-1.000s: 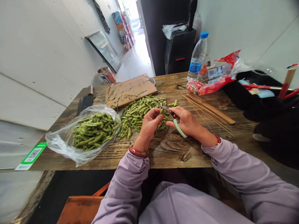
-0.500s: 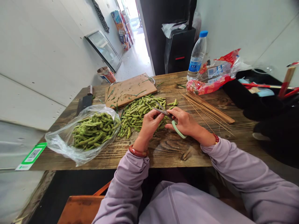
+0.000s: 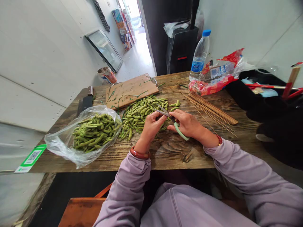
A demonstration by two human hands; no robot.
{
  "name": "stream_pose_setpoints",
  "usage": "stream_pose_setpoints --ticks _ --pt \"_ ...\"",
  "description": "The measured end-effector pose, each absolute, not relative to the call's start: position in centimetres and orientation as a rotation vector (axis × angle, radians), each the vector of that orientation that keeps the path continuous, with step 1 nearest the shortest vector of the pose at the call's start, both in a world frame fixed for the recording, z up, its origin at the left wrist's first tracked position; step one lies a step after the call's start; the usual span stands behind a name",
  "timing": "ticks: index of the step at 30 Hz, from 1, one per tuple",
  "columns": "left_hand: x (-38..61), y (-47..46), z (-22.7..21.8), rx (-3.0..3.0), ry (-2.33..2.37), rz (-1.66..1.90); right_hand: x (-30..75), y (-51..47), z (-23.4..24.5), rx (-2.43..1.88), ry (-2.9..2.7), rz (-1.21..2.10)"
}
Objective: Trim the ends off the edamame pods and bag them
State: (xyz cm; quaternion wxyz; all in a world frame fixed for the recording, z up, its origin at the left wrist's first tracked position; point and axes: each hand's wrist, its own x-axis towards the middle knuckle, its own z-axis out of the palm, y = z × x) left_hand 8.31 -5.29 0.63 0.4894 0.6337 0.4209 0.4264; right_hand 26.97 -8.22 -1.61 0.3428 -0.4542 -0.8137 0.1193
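Observation:
My right hand [image 3: 187,124] is closed round a pair of scissors [image 3: 181,132] with pale green handles. Their dark metal blades point left and stand a little apart. Across from it, my left hand [image 3: 152,124] pinches thumb and fingers together close beside the blades. Whatever lies in that pinch is hidden. Beneath and behind both hands spreads a loose heap of green soybean pods [image 3: 136,115]. A clear plastic bag [image 3: 61,143] to the left holds many more green pods [image 3: 93,132].
A wooden cutting board [image 3: 132,90] with green scraps lies behind the heap, a cleaver [image 3: 85,102] to its left. Bamboo skewers [image 3: 213,108] lie at right. A water bottle [image 3: 199,58] and a red plastic wrapper [image 3: 213,86] stand behind them on the wooden table [image 3: 170,157].
Hardly anything differs. Both hands keep their place by the scissors, and the view has shifted very slightly.

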Motion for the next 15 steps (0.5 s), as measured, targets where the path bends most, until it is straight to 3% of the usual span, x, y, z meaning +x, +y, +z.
stream_pose_setpoints --ticks 15 --pt "8.07 -5.25 1.04 1.553 1.066 1.075 26.89 -8.54 -0.91 -1.284 -2.183 0.286"
